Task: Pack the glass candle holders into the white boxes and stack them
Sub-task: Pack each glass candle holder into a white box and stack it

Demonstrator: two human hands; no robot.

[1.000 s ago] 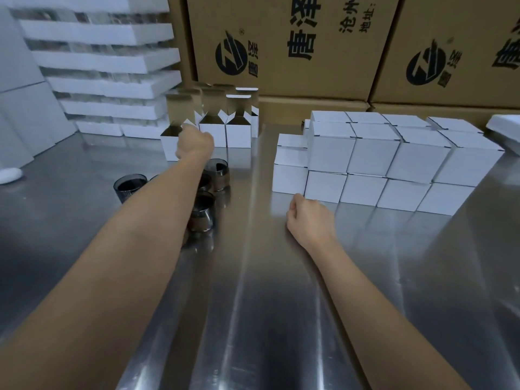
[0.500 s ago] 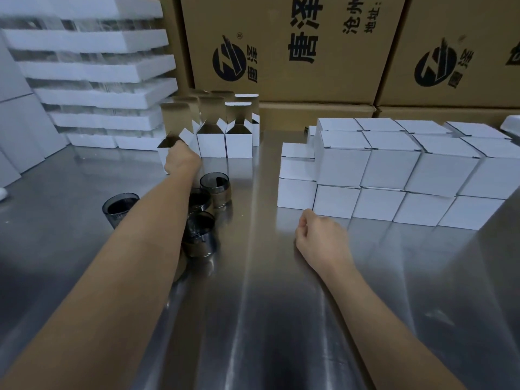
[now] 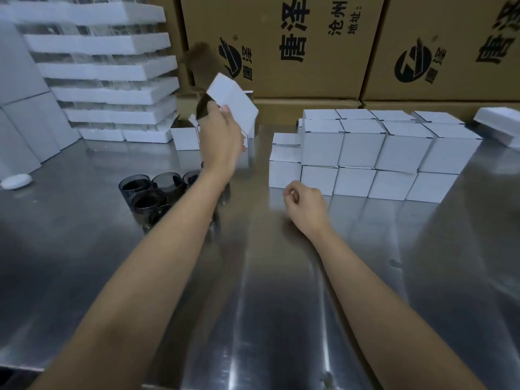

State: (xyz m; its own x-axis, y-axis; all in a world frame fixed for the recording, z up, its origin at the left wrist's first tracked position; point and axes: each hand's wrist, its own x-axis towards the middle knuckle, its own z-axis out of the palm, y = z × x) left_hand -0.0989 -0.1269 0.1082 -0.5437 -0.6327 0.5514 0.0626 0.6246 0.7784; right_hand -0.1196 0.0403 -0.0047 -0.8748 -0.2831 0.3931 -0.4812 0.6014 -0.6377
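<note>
My left hand (image 3: 222, 136) holds an open white box (image 3: 235, 104) tilted in the air above the table, its brown flap up. Several dark glass candle holders (image 3: 146, 190) stand on the steel table (image 3: 267, 291) left of my left forearm. More open white boxes (image 3: 184, 137) stand behind them. A two-layer stack of closed white boxes (image 3: 365, 153) sits at the right. My right hand (image 3: 305, 206) rests on the table in front of that stack, fingers curled, holding nothing.
Large brown cartons (image 3: 295, 46) line the back wall. White foam trays (image 3: 104, 71) with clear glasses are piled at the back left. A small white oval object (image 3: 16, 181) lies at the far left. Another foam tray (image 3: 499, 123) sits at the far right.
My left hand has lifted one open box off the row and raised it, tilting it. My right hand has stayed in place near the stack.
</note>
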